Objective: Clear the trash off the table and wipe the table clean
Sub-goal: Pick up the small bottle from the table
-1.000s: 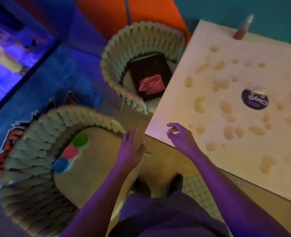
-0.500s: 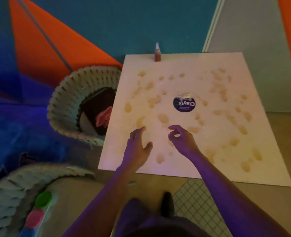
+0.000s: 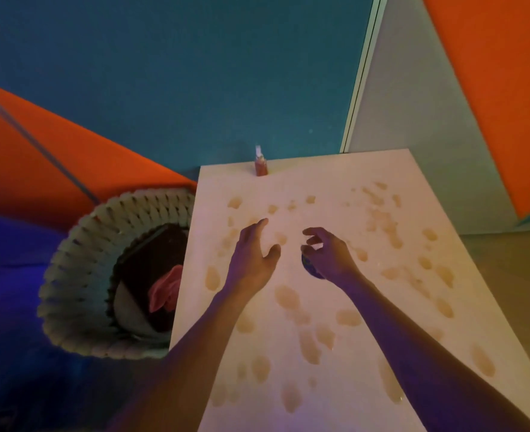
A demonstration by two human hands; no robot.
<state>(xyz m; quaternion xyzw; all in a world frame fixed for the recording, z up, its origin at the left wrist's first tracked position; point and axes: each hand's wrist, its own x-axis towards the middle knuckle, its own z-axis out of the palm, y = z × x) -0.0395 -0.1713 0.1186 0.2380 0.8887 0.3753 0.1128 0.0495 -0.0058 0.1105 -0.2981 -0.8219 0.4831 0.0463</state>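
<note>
Both hands have pushed farther out across the pale square table (image 3: 335,385) since a moment ago, and the right hand (image 3: 329,255) now covers most of the dark round sticker-like disc (image 3: 308,264) at the table's middle. Its fingers are curled over the disc; whether they grip it, I cannot tell. The left hand (image 3: 252,257) hovers just left, fingers spread wide, holding nothing. Brownish smears (image 3: 288,299) dot the tabletop. A small red-brown bottle (image 3: 260,166) stands at the far edge. A woven chair (image 3: 79,275) sits left.
</note>
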